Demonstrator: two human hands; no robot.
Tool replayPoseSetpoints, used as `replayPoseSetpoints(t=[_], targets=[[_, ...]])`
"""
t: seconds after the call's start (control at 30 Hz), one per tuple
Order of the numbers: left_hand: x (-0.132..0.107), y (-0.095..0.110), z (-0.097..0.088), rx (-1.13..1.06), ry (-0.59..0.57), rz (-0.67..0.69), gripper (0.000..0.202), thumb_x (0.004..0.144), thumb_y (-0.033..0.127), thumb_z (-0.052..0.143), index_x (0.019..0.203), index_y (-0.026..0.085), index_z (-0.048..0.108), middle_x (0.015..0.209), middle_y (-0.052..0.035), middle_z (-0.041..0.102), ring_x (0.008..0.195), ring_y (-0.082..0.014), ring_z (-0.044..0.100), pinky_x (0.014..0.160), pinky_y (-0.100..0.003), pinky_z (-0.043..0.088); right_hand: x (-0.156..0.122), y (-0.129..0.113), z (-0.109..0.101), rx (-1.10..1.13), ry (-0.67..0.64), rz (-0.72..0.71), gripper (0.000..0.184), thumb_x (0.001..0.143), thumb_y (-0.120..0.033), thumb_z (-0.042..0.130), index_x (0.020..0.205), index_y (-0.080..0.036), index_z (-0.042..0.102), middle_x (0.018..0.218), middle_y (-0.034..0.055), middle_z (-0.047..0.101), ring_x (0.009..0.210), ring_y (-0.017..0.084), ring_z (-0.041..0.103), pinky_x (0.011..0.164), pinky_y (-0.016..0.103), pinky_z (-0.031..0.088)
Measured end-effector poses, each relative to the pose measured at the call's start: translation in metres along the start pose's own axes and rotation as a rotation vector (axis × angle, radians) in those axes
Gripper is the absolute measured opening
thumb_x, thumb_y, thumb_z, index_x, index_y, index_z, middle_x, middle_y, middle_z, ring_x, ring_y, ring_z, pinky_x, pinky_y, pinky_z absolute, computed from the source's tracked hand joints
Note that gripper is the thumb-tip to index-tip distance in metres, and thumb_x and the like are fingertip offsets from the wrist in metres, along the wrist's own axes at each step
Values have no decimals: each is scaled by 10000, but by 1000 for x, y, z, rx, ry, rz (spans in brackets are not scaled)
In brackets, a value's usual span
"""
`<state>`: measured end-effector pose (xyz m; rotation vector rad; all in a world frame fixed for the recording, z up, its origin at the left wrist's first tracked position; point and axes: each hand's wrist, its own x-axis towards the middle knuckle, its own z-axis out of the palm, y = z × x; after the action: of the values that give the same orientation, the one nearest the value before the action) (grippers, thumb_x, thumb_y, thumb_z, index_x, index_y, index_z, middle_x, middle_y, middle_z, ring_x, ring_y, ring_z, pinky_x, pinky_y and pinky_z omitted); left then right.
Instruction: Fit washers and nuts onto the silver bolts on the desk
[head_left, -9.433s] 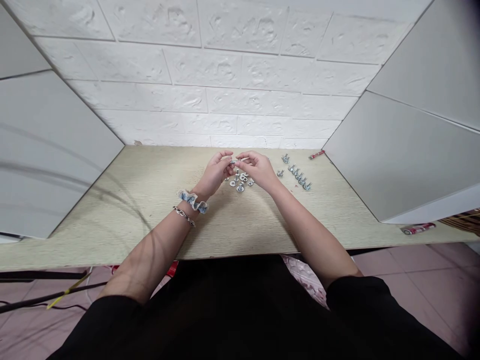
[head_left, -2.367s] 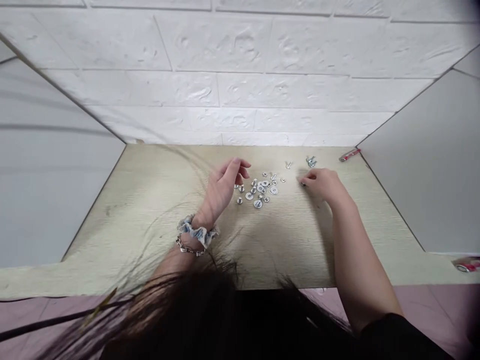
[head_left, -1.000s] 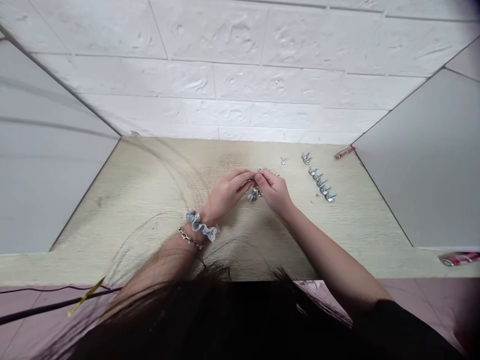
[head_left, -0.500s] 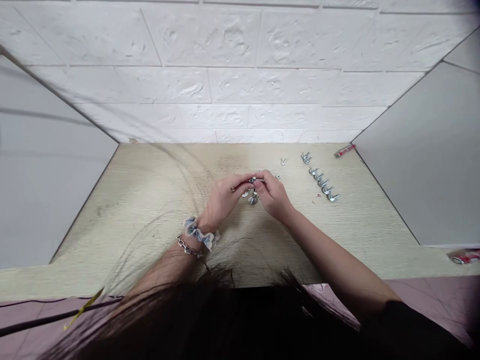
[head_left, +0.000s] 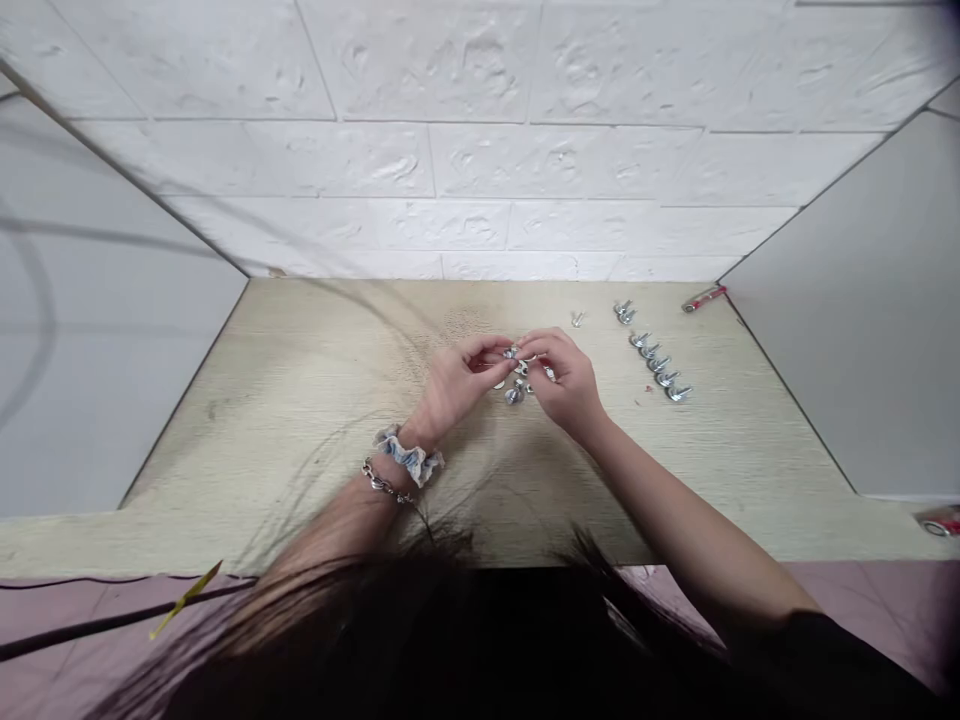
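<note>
Just above the table, my left hand (head_left: pixel 466 378) pinches a small shiny metal bolt (head_left: pixel 511 353) between thumb and fingertips. My right hand (head_left: pixel 564 378) is close on the other side; its index fingertip reaches the bolt while its thumb stands apart from it. Below the fingertips, a bolt with a wide round head (head_left: pixel 514 396) rests on the table. Small nuts and washers (head_left: pixel 523 368) lie around it, partly covered by my hands. Finger shadows hide the exact shape of the held piece.
A slanting row of silver bolts (head_left: pixel 659 372) lies to the right, with another small group (head_left: pixel 624 312) behind it. A little bolt (head_left: pixel 577 319) lies near the brick-patterned wall (head_left: pixel 480 225). Red cylinders (head_left: pixel 705 299) sit at the right panel (head_left: pixel 862 300).
My right thumb has drawn back from the bolt and the hand has opened a little to the right. My left hand keeps its pinch. The whole view has shifted slightly.
</note>
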<state>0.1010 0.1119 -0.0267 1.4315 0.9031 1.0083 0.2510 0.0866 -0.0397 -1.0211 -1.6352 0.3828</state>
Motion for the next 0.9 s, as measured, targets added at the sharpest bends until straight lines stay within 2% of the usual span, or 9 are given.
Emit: replayPoseSetpoints(t=[0.13, 0.23, 0.27, 0.33, 0.43, 0.57, 0.77, 0.83, 0.9], targets=[[-2, -1, 4, -11, -27, 39, 284, 708, 257, 689, 961, 133, 650, 844, -51, 692, 767, -126, 639, 736, -252, 518, -2, -3, -2, 80, 53, 196, 295, 698, -64, 429, 915, -220, 553, 989, 48, 570, 954, 179, 545, 706, 310, 473], [-4, -1, 6, 73, -21, 73, 273, 711, 249, 691, 959, 140, 657, 791, -40, 688, 721, -114, 632, 699, -236, 519, -2, -3, -3, -29, 63, 269, 159, 793, -199, 461, 932, -213, 536, 952, 49, 578, 906, 181, 534, 758, 340, 440], [-5, 0, 7, 104, -15, 83, 272, 715, 255, 689, 961, 142, 659, 762, -33, 684, 694, -109, 626, 674, -227, 517, -1, -2, -4, -78, 43, 270, 115, 830, -264, 453, 877, -208, 542, 889, 43, 581, 856, 179, 531, 759, 347, 425], [-6, 0, 7, 149, -17, 97, 276, 732, 272, 679, 977, 147, 658, 726, -23, 674, 656, -102, 616, 637, -217, 510, 1, -1, -4, -155, -22, 259, 263, 886, -373, 397, 738, -201, 532, 744, 26, 562, 748, 171, 516, 742, 353, 398], [-6, 1, 5, 189, -26, 118, 272, 751, 292, 662, 984, 150, 657, 724, -21, 669, 650, -103, 612, 631, -218, 505, 1, 0, -2, -203, -97, 236, 416, 924, -435, 309, 631, -199, 488, 640, 16, 531, 671, 162, 498, 729, 350, 373], [-3, 2, 2, 228, -41, 134, 259, 749, 310, 662, 953, 151, 667, 757, -27, 671, 668, -109, 607, 646, -226, 505, 0, -2, 1, -225, -115, 205, 414, 933, -449, 294, 661, -207, 491, 658, 18, 552, 687, 167, 503, 742, 347, 366], [-4, 5, -1, 224, -19, 103, 316, 761, 400, 641, 971, 166, 675, 764, -31, 673, 670, -117, 600, 605, -227, 484, 0, -5, 1, -115, -107, 171, 354, 903, -477, 379, 744, -209, 547, 758, 29, 611, 749, 170, 532, 748, 334, 395], [-5, 5, -2, 248, -11, 87, 320, 762, 403, 640, 966, 159, 677, 766, -36, 674, 671, -121, 599, 607, -233, 483, 1, -6, 0, -32, -110, 269, 358, 869, -505, 439, 734, -204, 578, 743, 22, 624, 733, 165, 543, 729, 323, 407], [-5, 6, -2, 261, -22, 68, 323, 763, 401, 639, 967, 154, 673, 779, -43, 677, 682, -131, 605, 624, -248, 491, 3, -6, -1, 105, -120, 436, 379, 817, -547, 504, 715, -197, 609, 709, 14, 633, 708, 160, 554, 693, 307, 422]])
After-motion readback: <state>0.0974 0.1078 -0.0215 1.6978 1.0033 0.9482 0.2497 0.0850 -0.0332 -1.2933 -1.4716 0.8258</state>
